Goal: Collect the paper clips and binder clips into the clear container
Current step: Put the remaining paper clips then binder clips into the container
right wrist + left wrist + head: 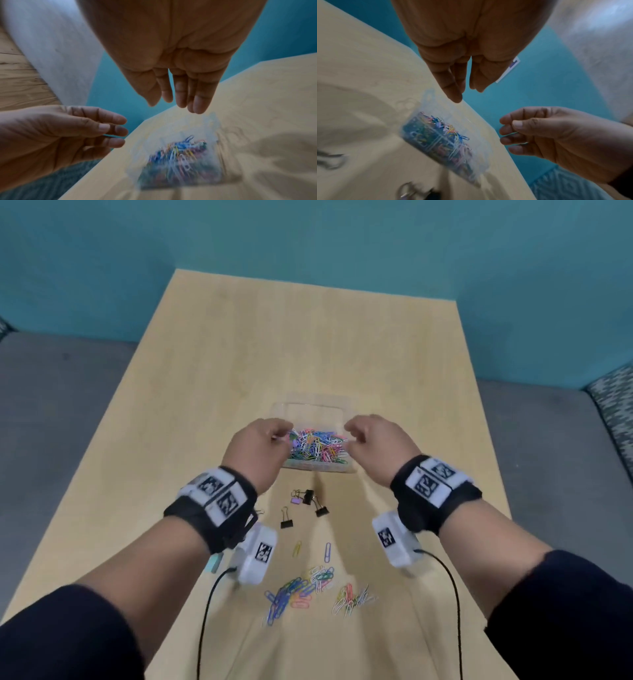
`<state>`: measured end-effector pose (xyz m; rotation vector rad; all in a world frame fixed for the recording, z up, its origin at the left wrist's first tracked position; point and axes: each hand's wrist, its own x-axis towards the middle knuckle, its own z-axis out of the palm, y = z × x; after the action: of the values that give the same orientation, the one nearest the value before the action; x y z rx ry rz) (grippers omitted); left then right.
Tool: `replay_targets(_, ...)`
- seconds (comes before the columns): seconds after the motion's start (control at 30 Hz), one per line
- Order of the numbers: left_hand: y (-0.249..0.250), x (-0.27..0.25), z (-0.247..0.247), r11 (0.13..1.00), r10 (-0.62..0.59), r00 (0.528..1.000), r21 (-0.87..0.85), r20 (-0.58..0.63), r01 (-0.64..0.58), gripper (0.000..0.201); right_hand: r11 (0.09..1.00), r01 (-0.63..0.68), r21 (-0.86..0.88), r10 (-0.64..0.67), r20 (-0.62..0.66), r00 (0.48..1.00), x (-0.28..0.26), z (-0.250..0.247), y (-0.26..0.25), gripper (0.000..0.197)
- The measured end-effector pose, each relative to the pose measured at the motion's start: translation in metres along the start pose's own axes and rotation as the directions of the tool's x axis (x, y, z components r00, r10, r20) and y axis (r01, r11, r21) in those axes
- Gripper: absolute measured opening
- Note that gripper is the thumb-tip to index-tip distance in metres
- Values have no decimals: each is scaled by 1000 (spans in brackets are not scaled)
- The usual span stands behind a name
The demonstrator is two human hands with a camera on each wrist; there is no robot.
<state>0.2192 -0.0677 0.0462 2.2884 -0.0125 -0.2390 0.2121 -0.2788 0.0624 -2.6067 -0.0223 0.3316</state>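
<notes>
Left hand (262, 441): above clear container (313, 436), fingers loosely extended, empty.
Right hand (373, 440): pinching a thin paper clip, seen only from left wrist.
Loose clips (294, 594): near tabletop (274, 354) edge.
Writing: wristband markers, unreadable.

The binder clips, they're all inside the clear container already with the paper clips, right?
Not right. The head view shows the binder clips on the table, nearer the person than the clear container. The container does hold paper clips.
</notes>
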Motion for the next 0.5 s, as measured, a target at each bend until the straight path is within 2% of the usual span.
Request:
replay_targets(0.07,-15,-36,2,988,105,994,109,22,-107,26,995,74,-64,-72,27,997,-35,16,7,30)
replay_targets(0.13,-30,-78,13,950,233,961,178,151,-258,24,968,192,-163,-169,148,974,-71,42,13,30)
replay_targets(0.23,-56,-121,40,810,345,860,343,375,-475,31,890,395,-226,-317,314,895,-112,80,19,36)
replay_targets(0.3,-71,-131,55,681,364,797,446,482,-581,43,829,496,-258,-382,386,839,-124,100,27,54)
replay_targets(0.37,-83,-133,63,607,357,773,498,525,-619,45,782,536,-317,-377,445,812,-132,110,36,68)
replay_targets(0.43,-90,-136,63,615,327,773,499,544,-611,42,762,533,-369,-348,461,817,-141,112,40,72)
replay_targets(0.5,-97,-144,61,587,317,758,509,570,-629,41,752,538,-382,-340,474,812,-152,111,42,69)
